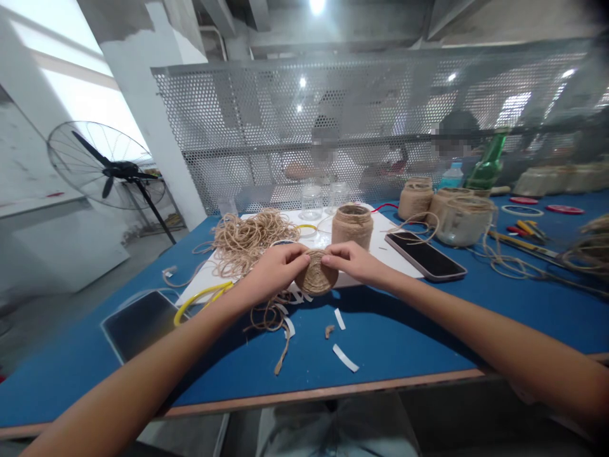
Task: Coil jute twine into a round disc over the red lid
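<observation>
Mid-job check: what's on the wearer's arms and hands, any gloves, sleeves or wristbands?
Nothing visible. The left hand and right hand are ungloved, with no rings or watch showing. The left forearm and right forearm are uncovered to the frame edge; no sleeves appear.

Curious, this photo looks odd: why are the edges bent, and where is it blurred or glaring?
Head view: wide lens bows the blue table's wooden edge; upper-left window is washed out; round twine-wrapped jar between left hand and right hand is sharp; right-side corners smear.
</observation>
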A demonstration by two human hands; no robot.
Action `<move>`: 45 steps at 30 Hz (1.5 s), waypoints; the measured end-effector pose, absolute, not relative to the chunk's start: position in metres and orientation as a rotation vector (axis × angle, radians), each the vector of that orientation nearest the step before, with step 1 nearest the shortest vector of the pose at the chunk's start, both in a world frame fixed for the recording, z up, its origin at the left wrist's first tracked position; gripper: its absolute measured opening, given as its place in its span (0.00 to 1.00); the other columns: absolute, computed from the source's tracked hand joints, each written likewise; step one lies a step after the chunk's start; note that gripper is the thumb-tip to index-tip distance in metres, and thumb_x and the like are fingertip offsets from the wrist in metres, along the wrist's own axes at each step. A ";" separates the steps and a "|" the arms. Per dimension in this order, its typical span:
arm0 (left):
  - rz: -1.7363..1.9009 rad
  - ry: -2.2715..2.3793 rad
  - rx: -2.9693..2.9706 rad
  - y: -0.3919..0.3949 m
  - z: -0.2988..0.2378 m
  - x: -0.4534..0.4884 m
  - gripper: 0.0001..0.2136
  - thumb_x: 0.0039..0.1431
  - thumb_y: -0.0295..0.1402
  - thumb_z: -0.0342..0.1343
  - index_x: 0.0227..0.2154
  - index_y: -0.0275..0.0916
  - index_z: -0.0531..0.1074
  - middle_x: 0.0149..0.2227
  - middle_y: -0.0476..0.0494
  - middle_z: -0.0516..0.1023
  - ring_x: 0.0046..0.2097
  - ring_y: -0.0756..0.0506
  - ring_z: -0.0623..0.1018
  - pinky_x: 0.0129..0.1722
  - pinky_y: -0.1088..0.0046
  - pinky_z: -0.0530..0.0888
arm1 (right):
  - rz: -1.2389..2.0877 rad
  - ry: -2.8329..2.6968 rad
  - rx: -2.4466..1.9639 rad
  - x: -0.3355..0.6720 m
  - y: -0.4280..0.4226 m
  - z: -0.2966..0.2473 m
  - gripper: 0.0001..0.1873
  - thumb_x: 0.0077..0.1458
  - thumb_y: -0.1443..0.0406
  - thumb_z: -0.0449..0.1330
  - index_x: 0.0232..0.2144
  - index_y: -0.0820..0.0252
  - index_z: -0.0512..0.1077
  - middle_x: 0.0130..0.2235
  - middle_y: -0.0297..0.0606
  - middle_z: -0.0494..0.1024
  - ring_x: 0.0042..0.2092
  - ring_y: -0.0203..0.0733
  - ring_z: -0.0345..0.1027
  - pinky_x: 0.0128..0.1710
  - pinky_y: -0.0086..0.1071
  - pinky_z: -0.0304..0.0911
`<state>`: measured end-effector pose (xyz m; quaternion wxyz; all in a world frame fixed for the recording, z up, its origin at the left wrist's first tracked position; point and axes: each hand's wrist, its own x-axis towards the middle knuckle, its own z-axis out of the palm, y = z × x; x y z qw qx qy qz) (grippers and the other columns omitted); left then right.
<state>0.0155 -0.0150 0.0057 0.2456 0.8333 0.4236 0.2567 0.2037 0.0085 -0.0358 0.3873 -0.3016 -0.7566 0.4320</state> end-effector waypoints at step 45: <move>0.884 1.167 2.496 -0.004 -0.007 0.011 0.12 0.60 0.35 0.41 0.33 0.38 0.69 0.30 0.49 0.72 0.33 0.50 0.70 0.33 0.74 0.64 | 1.094 -1.744 -0.712 0.197 0.004 -0.041 0.14 0.51 0.58 0.55 0.25 0.65 0.66 0.24 0.30 0.61 0.27 0.30 0.54 0.27 0.27 0.49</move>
